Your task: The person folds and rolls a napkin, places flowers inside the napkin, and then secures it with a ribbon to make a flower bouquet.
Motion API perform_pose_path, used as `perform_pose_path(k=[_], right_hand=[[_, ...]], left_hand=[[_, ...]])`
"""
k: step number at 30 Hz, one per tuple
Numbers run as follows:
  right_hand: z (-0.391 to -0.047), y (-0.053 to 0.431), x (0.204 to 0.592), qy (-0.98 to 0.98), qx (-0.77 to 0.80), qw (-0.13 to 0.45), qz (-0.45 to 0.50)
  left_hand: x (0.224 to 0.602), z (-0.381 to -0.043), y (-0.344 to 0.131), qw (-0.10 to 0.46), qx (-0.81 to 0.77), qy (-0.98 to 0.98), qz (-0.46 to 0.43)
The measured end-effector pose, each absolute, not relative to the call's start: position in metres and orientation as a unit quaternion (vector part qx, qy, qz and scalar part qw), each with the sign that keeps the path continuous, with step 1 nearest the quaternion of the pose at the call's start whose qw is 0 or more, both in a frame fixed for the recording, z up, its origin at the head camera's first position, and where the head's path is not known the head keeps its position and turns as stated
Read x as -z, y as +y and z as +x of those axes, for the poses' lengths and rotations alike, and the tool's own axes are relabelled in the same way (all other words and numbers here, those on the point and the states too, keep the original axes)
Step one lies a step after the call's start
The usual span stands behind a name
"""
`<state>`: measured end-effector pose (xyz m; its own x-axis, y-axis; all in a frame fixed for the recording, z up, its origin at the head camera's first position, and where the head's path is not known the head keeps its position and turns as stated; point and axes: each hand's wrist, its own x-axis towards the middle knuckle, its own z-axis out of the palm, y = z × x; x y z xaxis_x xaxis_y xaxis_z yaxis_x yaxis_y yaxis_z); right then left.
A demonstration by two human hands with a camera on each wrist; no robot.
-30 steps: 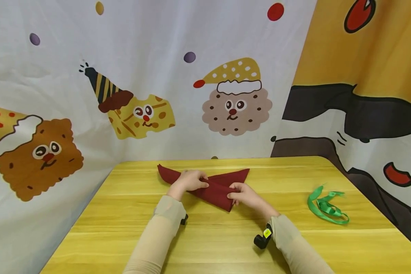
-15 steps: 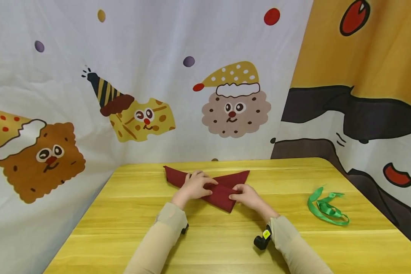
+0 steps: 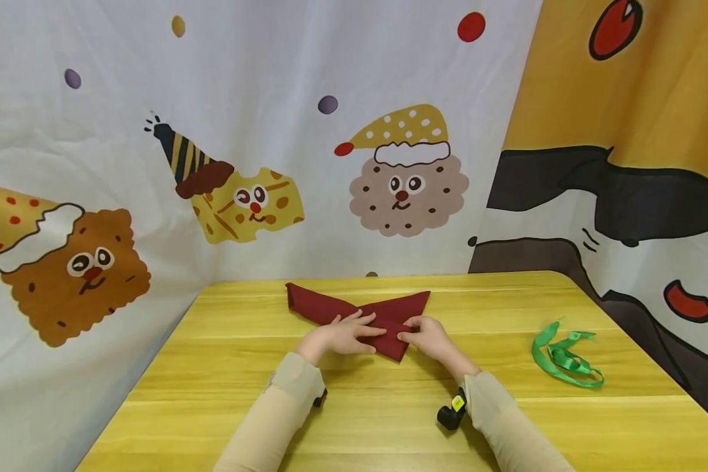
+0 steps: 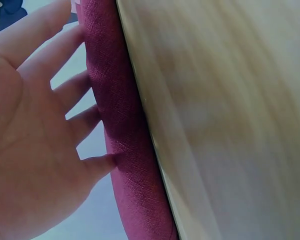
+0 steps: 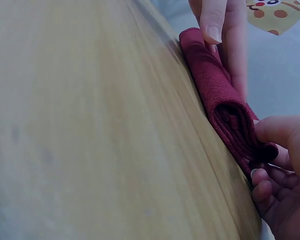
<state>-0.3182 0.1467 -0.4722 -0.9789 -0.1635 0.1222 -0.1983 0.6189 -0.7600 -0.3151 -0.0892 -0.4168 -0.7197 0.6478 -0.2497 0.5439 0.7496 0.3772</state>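
Observation:
A dark red cloth napkin [image 3: 318, 304] lies folded on the table in the head view, with two pointed wings spreading to the back left and back right. My left hand [image 3: 343, 335] rests on its middle, fingers spread and nearly straight; in the left wrist view the fingertips [image 4: 92, 115] touch the napkin's rounded edge. With thumb and fingers, my right hand [image 3: 429, 337] pinches the near right end. The right wrist view shows that end rolled in several layers [image 5: 235, 122], the thumb on top and curled fingers beneath.
A loose green ribbon [image 3: 566, 360] lies curled on the right of the yellow wooden table [image 3: 377, 426]. Behind the table's far edge hangs a white cartoon-printed curtain [image 3: 324, 249]. A small black wrist camera [image 3: 451, 414] hangs under the right sleeve.
My left hand has moved from gripping the napkin's upper edge to lying with spread fingers nearer its front. The left wing has shifted slightly right. My right hand keeps its pinch.

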Motion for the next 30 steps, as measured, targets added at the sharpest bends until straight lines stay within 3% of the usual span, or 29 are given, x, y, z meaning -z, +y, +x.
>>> perform_pose_path(k=[9, 16, 23, 30], right_hand=[[-0.319, 0.148, 0.471, -0.9, -0.418, 0.049, 0.11], [-0.321, 0.147, 0.457, -0.883, -0.414, 0.082, 0.206], [-0.327, 0.139, 0.453, -0.859, -0.397, 0.014, 0.322], [-0.331, 0.143, 0.455, -0.862, -0.381, -0.049, 0.331]], left_hand=[[0.417, -0.314, -0.084, 0.218, -0.113, 0.921, 0.302], [0.417, -0.316, -0.083, 0.227, -0.102, 0.922, 0.298], [0.418, -0.32, -0.085, 0.244, -0.11, 0.919, 0.291], [0.417, -0.324, -0.086, 0.27, -0.129, 0.905, 0.303]])
